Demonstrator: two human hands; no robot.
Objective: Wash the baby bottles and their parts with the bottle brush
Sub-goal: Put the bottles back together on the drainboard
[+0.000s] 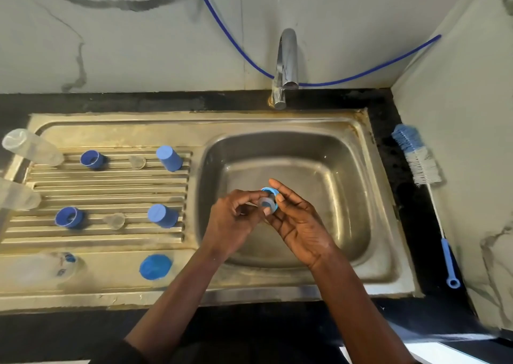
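The steel sink (305, 147) fills mid-frame. Over its basin the left hand (231, 222), fingers curled, and the right hand (301, 227), thumb and forefinger closed, pinch the same part. The bottle brush (419, 163) lies at the right edge. The pinched blue collar ring (268, 189) sits at centre.

Grey-veined marble walls (138, 44), black counter (413, 211), steel sink (277, 122) w/ drainboard (111, 191) — chrome tap (287, 58), blue hose (222, 25) behind

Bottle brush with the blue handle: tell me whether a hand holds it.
No, the blue-handled bottle brush lies on the black counter beside the steel sink; left hand and right hand hold a blue ring.
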